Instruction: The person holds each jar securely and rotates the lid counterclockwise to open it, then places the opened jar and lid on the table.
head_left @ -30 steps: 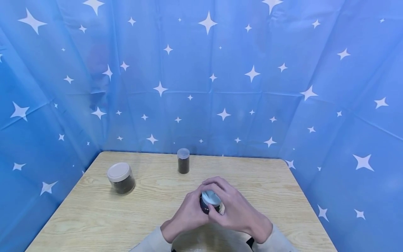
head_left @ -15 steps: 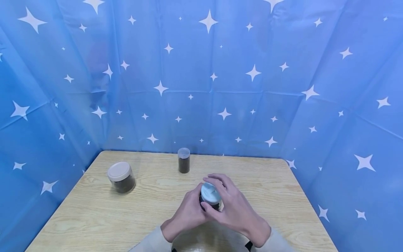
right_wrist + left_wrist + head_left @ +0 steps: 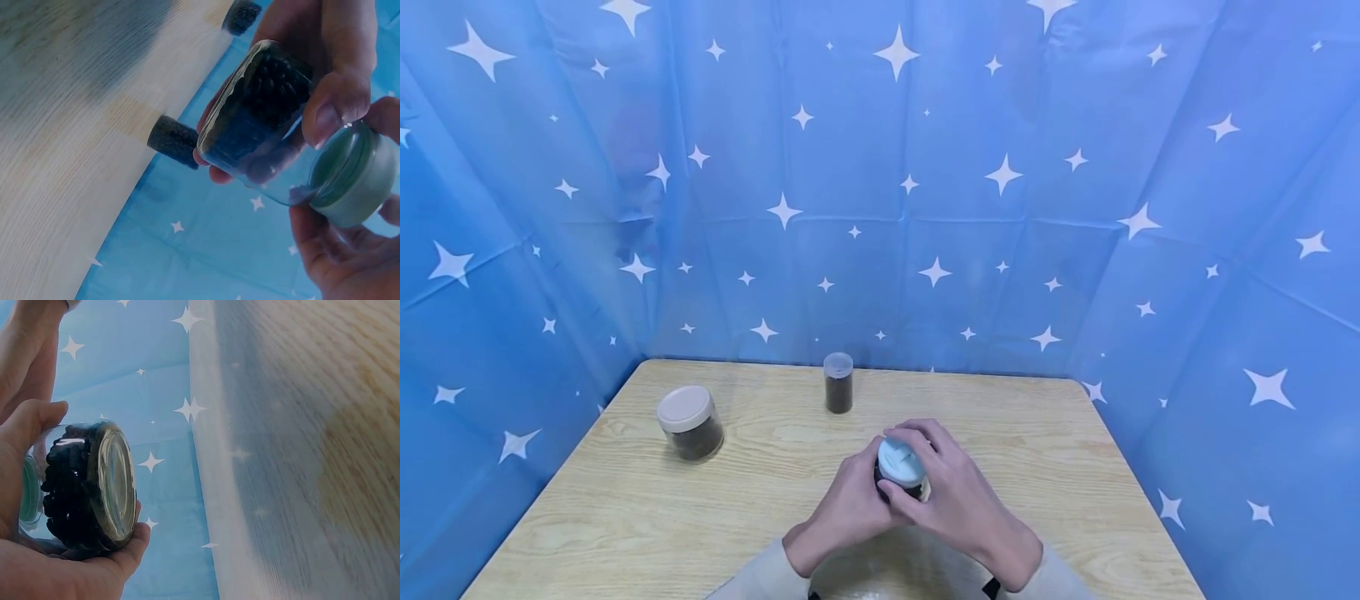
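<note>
A clear glass jar [image 3: 81, 487] partly filled with black, bean-like pieces is held above the table near its front. It has a pale mint-green lid [image 3: 899, 461], which sits on the jar's mouth. My left hand [image 3: 850, 502] grips the jar's body from the left, thumb on one side and fingers on the other. Over the lid, my right hand [image 3: 962, 504] pinches the rim between thumb and fingers. In the right wrist view the lid [image 3: 359, 184] is at the jar's mouth, with the right fingers around it. Whether its thread is engaged cannot be seen.
On the wood-grain table [image 3: 760, 467], a wide jar [image 3: 691, 423] with a pale lid and dark contents stands at the left. A slim jar [image 3: 838, 383] with a translucent lid is near the back edge. A blue star-patterned curtain [image 3: 850, 183] surrounds the table.
My right fingers have shifted around the lid's rim, so more of the lid's top shows now than a second ago. My left hand keeps its grip on the jar.
</note>
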`<state>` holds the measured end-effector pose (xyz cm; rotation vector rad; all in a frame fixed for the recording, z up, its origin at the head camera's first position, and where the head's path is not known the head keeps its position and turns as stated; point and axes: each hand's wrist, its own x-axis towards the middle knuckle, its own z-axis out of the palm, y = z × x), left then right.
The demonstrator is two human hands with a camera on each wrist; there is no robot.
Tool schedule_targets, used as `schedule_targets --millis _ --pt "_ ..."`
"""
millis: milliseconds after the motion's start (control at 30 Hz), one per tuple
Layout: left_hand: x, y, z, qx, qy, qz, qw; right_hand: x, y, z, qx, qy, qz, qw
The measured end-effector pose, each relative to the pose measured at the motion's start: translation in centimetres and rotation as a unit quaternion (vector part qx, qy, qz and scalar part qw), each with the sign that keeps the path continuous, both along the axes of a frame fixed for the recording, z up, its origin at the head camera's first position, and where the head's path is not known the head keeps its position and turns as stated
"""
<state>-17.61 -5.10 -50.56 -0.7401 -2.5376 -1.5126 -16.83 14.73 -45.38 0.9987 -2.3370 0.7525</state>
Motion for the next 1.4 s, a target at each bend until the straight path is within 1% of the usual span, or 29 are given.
schedule_targets --millis 200,533,767,1100,1233,1400 --pt "0.0 -0.1 0.0 0.004 -0.018 -0.011 0.9998 0.0 0.2 0.3 0.003 -0.023 0.013 1.000" --pt "0.0 -0.2 -0.1 0.005 -0.025 -0.010 0.9996 -0.5 0.6 0.6 0.004 -0.057 0.060 0.997" --pt "0.1 -0.3 0.0 0.008 -0.037 -0.017 0.9991 -0.9 0.9 0.8 0.008 -0.051 0.097 0.994" --pt "0.2 -0.3 0.0 0.006 -0.023 -0.018 0.9995 -1.3 0.9 0.9 0.018 -0.051 0.127 0.990" --pt "0.3 -0.3 -0.1 0.008 -0.025 -0.017 0.9995 -1.3 1.0 0.9 0.023 -0.058 0.132 0.989" --pt "0.2 -0.4 -0.1 0.011 -0.026 -0.019 0.9994 -1.2 1.0 0.9 0.032 -0.056 0.130 0.989"
